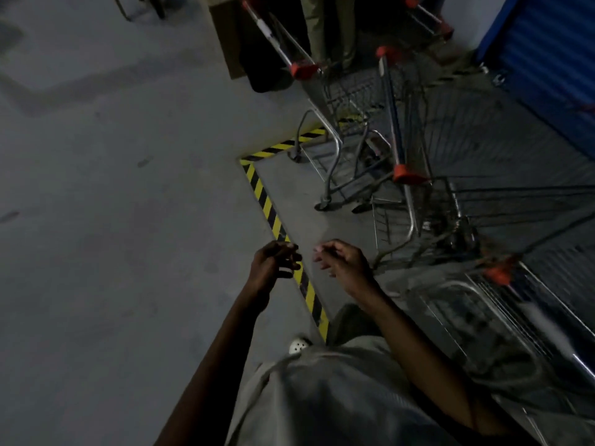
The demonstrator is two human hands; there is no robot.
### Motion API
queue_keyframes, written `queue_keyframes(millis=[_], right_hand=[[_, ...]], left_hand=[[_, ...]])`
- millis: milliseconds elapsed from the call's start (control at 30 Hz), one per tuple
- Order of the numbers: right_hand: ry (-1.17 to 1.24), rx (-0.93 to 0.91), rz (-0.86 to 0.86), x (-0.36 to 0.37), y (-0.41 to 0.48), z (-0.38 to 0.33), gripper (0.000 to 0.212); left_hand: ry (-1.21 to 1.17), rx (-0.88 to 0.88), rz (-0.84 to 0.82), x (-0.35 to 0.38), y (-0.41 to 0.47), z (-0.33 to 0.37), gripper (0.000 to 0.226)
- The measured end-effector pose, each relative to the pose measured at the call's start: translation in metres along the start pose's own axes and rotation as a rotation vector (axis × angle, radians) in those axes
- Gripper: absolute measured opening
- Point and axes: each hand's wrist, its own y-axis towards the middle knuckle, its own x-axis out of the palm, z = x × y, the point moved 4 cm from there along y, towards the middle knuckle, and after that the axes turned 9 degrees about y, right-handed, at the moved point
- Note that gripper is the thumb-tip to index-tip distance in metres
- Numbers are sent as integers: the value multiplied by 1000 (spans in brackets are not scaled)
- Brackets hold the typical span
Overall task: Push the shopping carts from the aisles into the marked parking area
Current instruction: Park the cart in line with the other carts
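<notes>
Bare grey concrete floor (96, 220) fills the left of the frame. Black-and-yellow striped tape (261, 196) turns a corner at centre and runs down toward the person's feet, marking the edge of the parking area.

Just below centre, the left hand (275, 263) hangs over the tape and the right hand (343, 263) just inside it. Both have loosely curled fingers, hold nothing and touch no cart.

To the right of the tape, at least 3 wire shopping carts stand inside the marked area:
- The upper cart (351, 88) is at top centre.
- The middle cart (450, 130) is right of it, its handle bar (393, 123) capped in orange at both ends.
- The nearest cart (476, 320) is blurred at lower right.

A blue roller shutter (547, 59) closes the far right.

These carts are probably stiff steel, fairly heavy but free-rolling on casters, and prone to swerving. The handle bar is the best place to grip, with both hands spread near the caps. Pushing straight should nest one basket into the next.
</notes>
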Motion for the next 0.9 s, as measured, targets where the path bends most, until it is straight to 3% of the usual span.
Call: queue_keyframes(millis=[233,500,667,767,900], right_hand=[[88,6,124,34,180,-53,10],[117,-142,191,49,411,-188,10],[98,-218,318,60,496,-241,11],[-167,-148,499,66,530,-244,15],[-421,-123,860,62,570,-254,14]], left_hand=[[42,51,-64,-42,166,76,20],[114,156,-89,-102,368,221,22],[118,276,-69,-140,465,303,15],[248,441,-104,-151,527,341,12],[534,849,-72,-156,604,391,5]])
